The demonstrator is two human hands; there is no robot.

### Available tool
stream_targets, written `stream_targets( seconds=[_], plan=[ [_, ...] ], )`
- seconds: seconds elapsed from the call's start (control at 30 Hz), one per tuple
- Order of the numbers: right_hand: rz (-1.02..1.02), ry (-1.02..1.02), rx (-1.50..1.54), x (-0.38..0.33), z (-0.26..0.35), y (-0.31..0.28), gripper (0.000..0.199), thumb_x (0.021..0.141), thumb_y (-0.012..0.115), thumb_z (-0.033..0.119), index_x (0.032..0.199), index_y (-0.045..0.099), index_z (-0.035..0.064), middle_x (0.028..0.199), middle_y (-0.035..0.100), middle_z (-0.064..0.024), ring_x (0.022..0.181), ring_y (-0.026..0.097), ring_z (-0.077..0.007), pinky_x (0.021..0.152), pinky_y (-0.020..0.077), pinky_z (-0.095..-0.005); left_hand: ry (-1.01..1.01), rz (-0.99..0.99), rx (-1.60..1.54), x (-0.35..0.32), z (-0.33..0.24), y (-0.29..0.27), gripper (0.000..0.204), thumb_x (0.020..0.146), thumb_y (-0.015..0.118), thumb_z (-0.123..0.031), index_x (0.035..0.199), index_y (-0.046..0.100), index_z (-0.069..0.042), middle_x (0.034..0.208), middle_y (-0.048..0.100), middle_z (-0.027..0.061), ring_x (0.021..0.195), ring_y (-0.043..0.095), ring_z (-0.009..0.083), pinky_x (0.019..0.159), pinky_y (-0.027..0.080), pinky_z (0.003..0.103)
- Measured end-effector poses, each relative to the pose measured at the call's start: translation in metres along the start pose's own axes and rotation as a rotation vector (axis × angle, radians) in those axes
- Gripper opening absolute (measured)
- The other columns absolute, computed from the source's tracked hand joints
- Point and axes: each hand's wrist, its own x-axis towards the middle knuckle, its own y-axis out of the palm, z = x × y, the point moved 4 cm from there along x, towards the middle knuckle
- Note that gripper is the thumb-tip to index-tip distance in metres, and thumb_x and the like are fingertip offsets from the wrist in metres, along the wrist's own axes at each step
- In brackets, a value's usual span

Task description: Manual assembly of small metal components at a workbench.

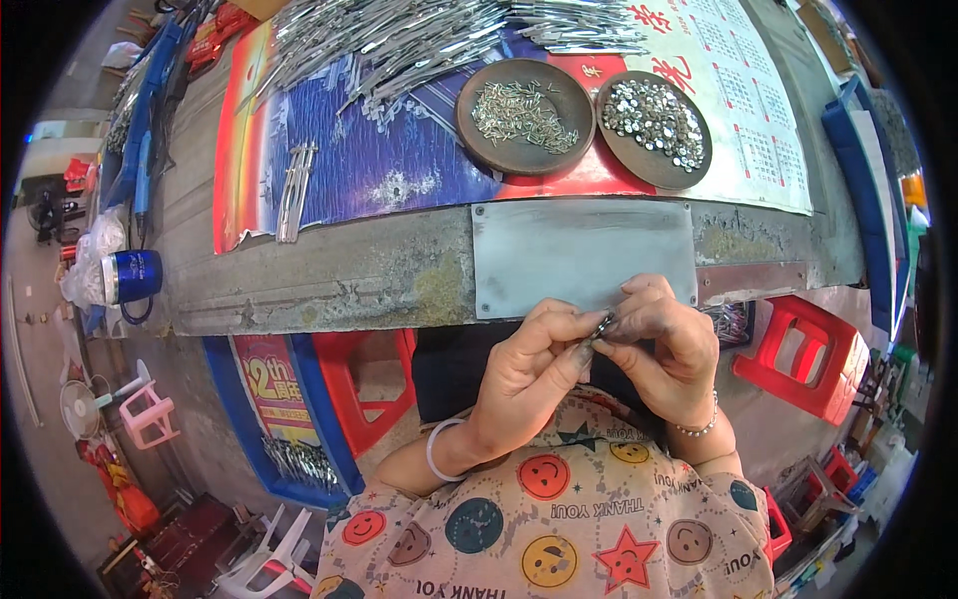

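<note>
We pinch a small metal piece (pixel 605 324) between left hand (pixel 529 371) and right hand (pixel 671 344) (fingertips closed), mid-assembly; next likely needs a pin from the far left dish (pixel 469 110).

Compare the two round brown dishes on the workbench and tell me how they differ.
The left dish holds thin, elongated metal pieces spread thinly, with much brown base showing; the right dish holds small round shiny pieces heaped densely, covering most of its base. The left dish looks slightly larger. Both are shallow, round, brown, and sit touching side by side.
</note>
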Motion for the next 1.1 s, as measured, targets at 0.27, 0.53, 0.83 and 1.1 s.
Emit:
stream_targets(
  seconds=[0.27,0.53,0.83,1.1],
  plan=[
    [0.039,-0.097,-0.112,0.008,0.001,-0.001,0.018,0.068,0.072,0.000,0.079,0.060,0.0055,0.074,0.060,-0.0040,0.068,0.059,-0.0226,0.078,0.0448,-0.0379,-0.064,-0.044,-0.137,0.005,0.002,0.000,0.034,0.091,0.050,0.007,0.124,0.051,0.002,0.106,0.049,0.0059,0.082,0.049,0.0088,0.071,0.043,0.021],
    [-0.018,0.331,0.692,-0.004,-0.028,0.007,0.023,0.074,0.075,-0.002,0.079,0.053,0.0029,0.080,0.057,-0.0051,0.079,0.055,-0.0145,0.070,0.0474,-0.0278,-0.013,0.081,-0.123,0.009,0.001,-0.001,0.032,0.091,0.048,0.009,0.122,0.053,-0.001,0.103,0.046,0.0052,0.081,0.047,0.0089,0.069,0.041,0.020],
    [-0.076,0.481,1.147,-0.008,-0.028,0.020,0.024,0.072,0.076,-0.002,0.080,0.053,0.0014,0.085,0.057,-0.0091,0.081,0.057,-0.0169,0.072,0.0489,-0.0263,0.108,0.130,0.082,0.010,-0.009,0.010,0.030,0.089,0.052,0.010,0.117,0.057,-0.001,0.099,0.047,0.0062,0.085,0.046,0.0115,0.074,0.039,0.020],
    [-0.238,0.038,0.322,-0.009,0.004,0.022,0.020,0.080,0.073,0.010,0.085,0.058,-0.0025,0.084,0.063,-0.0146,0.074,0.062,-0.0204,0.065,0.0505,-0.0276,0.514,-0.133,0.530,-0.004,-0.028,0.014,0.034,0.083,0.058,0.012,0.115,0.056,0.000,0.092,0.055,0.0126,0.081,0.051,0.0190,0.069,0.044,0.025]
  ],
)
